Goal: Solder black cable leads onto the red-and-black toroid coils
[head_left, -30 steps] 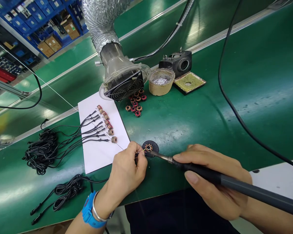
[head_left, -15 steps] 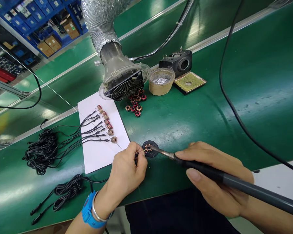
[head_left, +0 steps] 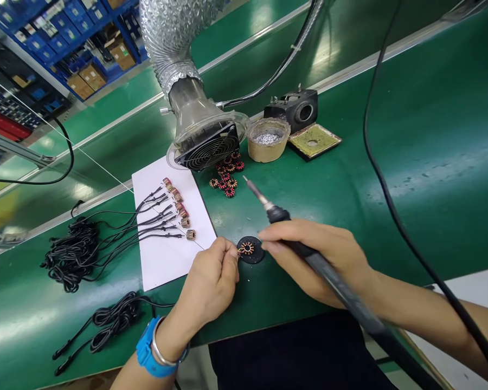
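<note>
Left hand [head_left: 211, 279] – pinched on a thin wire [head_left: 101, 166], beside coil [head_left: 247, 248]. Coil lies on black disc [head_left: 258, 254], just below frame centre. Right hand [head_left: 337, 246] – grips soldering iron [head_left: 350, 300], tip clear of coil.

Desk [head_left: 329, 200] before you. One coil [head_left: 251, 247] lies on the disc [head_left: 259, 253]; your left hand [head_left: 209, 276] is at the disc's left edge. Your right hand [head_left: 321, 254] is just right of it, gripping the soldering iron [head_left: 337, 284], tip beyond the disc. Left of your left hand: sheet [head_left: 162, 265], with a row of coils [head_left: 175, 195] and cable ends left of them. Cable pile [head_left: 73, 252] left of the sheet; smaller bundle [head_left: 116, 325] nearer you. Behind the disc: heap of coils [head_left: 229, 182], partly under the fan [head_left: 209, 149]. Right of the fan: pot [head_left: 264, 151], then sponge tray [head_left: 327, 142]; iron stand [head_left: 295, 111] behind both.
</note>
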`<act>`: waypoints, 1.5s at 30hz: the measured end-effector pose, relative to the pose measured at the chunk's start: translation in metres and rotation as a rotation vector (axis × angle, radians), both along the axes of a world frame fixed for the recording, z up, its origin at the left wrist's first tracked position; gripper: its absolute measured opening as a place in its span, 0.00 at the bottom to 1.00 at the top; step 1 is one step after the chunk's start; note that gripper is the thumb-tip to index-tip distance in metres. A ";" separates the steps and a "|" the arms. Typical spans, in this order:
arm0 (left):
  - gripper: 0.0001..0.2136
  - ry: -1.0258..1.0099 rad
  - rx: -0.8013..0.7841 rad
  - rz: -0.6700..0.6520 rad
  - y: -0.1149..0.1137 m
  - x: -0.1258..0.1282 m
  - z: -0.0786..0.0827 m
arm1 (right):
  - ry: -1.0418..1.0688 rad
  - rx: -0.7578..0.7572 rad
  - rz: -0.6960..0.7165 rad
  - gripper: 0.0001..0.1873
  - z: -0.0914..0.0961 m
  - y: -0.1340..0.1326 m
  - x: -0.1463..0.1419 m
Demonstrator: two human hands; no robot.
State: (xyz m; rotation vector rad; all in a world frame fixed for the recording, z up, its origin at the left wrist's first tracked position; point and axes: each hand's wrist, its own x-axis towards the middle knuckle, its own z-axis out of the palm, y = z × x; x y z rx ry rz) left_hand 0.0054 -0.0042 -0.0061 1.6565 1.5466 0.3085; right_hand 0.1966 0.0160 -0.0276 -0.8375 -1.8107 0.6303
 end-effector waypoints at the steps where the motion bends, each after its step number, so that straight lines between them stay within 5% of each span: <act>1: 0.12 -0.010 -0.009 0.004 0.001 0.000 0.000 | -0.027 0.002 0.022 0.13 0.000 0.005 -0.002; 9: 0.16 -0.074 -0.056 0.053 0.003 -0.003 -0.005 | -0.146 -0.061 0.214 0.14 -0.009 0.017 -0.012; 29: 0.13 -0.132 -0.013 -0.013 -0.005 0.001 0.001 | -0.154 0.122 0.284 0.18 -0.026 0.014 -0.015; 36: 0.10 0.045 0.110 -0.015 -0.004 0.003 0.000 | -0.143 0.104 0.172 0.13 -0.025 0.008 -0.018; 45: 0.12 -0.216 -0.059 0.112 -0.002 0.001 -0.012 | -0.087 0.060 0.147 0.11 -0.021 0.003 -0.019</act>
